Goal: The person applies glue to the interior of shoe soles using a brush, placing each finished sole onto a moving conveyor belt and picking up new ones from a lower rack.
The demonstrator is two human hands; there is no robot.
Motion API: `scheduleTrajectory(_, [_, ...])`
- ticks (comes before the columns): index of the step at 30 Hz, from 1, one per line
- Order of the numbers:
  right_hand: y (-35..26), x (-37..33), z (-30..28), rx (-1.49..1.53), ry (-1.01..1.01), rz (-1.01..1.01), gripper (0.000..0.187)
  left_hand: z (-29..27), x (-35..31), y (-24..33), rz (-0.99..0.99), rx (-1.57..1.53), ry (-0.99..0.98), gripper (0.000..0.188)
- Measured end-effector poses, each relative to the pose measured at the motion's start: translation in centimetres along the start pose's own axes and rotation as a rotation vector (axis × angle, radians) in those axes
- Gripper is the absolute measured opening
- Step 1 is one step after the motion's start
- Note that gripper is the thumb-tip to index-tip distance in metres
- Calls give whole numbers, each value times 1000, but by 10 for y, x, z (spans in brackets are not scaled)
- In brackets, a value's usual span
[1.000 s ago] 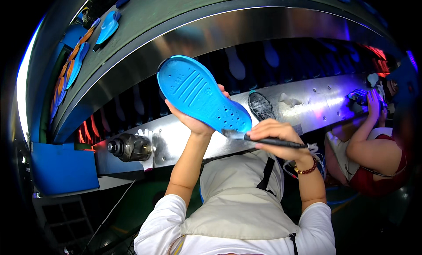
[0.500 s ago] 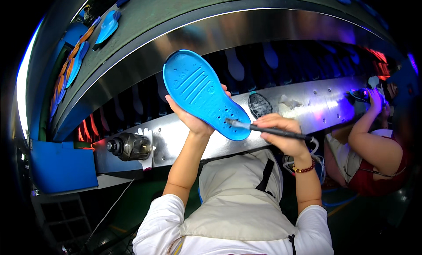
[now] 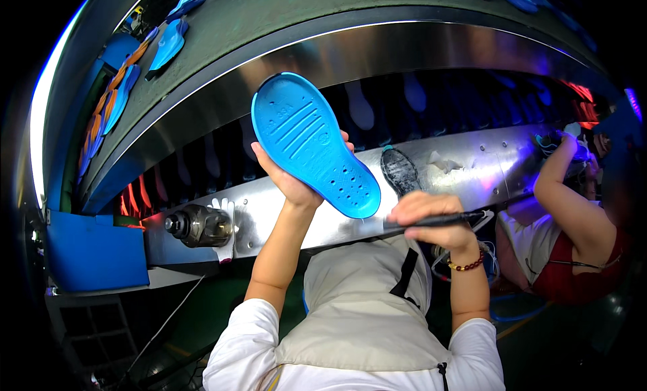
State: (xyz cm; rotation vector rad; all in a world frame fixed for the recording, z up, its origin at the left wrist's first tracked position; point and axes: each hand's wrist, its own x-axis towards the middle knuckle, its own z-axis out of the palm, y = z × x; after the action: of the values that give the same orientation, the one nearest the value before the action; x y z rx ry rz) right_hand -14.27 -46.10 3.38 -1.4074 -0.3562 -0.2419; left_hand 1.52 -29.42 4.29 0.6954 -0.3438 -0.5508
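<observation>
A bright blue shoe sole (image 3: pixel 306 138) is gripped by its edges in my left hand (image 3: pixel 294 187), its ridged, perforated face turned up toward me. The fingers wrap around from beneath, and some tips show at the far side. My right hand (image 3: pixel 431 218) is closed around the dark handle of a brush (image 3: pixel 458 219), just right of the sole's narrow lower end. The brush tip is blurred and stands apart from the sole. Beyond my right hand, a black sole (image 3: pixel 400 170) lies on the metal ledge.
The metal ledge (image 3: pixel 472 152) runs across in front of me, bearing a dark translucent container (image 3: pixel 202 225) and a white glove (image 3: pixel 225 237). Above is a green conveyor belt (image 3: pixel 323 10) with blue soles (image 3: pixel 168 44). A blue box (image 3: pixel 98 253) stands left; a co-worker (image 3: pixel 573 256) sits right.
The brush has left the perforated end of the sole and moved right and slightly down with my right hand. The sole has barely shifted in my left hand.
</observation>
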Motion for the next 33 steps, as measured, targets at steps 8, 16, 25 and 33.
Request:
scheduleTrajectory(8, [2,2,-9,71,-36,17,27,9,5,5,-31,-26,-108,102])
scheduleTrajectory(16, [6,8,25,627,415,108,20,36,-19,-18,-152,-214,-132,94])
scheduleTrajectory(25, [-42,14,0,-283,-79,82,23,-20,-12,-22,-482,-133,-261,59])
scheduleTrajectory(33, [-47,20,-18,-319,-420,54,21,-1,-9,-6,-910,80,-228,54])
